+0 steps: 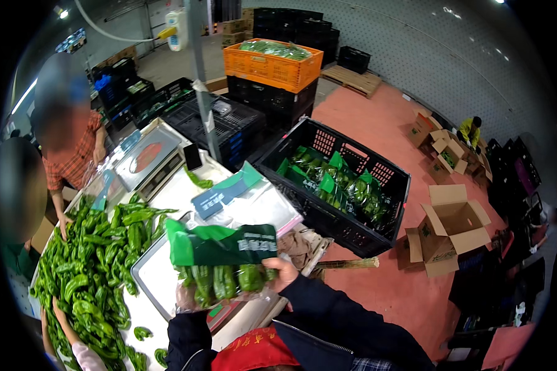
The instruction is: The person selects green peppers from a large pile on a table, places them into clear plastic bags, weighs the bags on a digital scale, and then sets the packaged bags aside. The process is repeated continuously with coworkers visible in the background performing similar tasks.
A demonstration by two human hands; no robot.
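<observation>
Between my two hands is a clear plastic bag (223, 250) of green peppers with a dark green printed top band. My right hand (283, 273) grips its right edge, thumb on the front. At the lower left corner, my left hand (186, 299) holds the bag from below, partly hidden behind the clear film. Beneath the bag lies a shallow metal tray (155, 276) on the white table. Just beyond the bag rests a stack of flat printed bags (255, 199). A large heap of loose green peppers (100, 259) spreads over the table to the left.
A black plastic crate (297, 218) holding several packed pepper bags stands beyond to the right. Past the heap are a scale (144, 157), a phone (192, 156) and a metal post (199, 83). Co-workers' hands (65, 226) reach into the peppers. An open cardboard box (455, 222) stands right.
</observation>
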